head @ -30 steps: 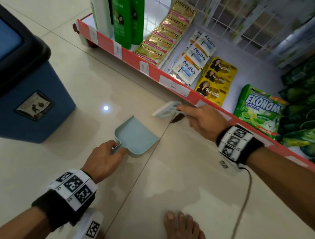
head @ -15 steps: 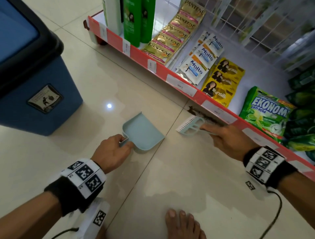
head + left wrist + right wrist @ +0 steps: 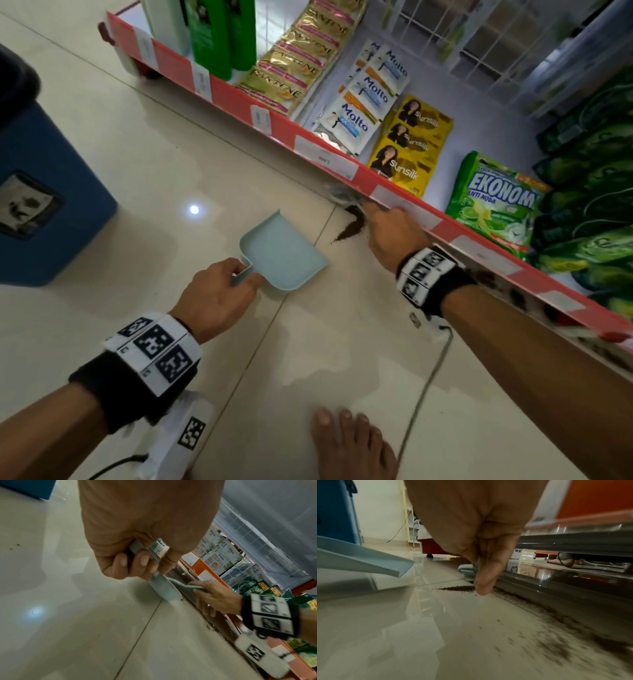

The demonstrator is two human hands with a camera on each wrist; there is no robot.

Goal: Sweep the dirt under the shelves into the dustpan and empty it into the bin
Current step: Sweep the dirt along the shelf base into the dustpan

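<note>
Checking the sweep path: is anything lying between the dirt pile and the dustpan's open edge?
Nothing visible does. Bare tile separates the dirt pile from the dustpan lip; the brush sits behind the pile, under the shelf edge.

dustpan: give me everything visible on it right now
The dustpan is small, pale blue-green, smooth like plastic, with raised walls on three sides, an open front lip and a short handle. The left hand grips the handle, fingers curled round it. It looks tilted: handle end raised, lip down at the tiled floor, facing the dirt by the shelf edge, with a gap between them. No dirt shows inside it. The bin stands apart.
</note>
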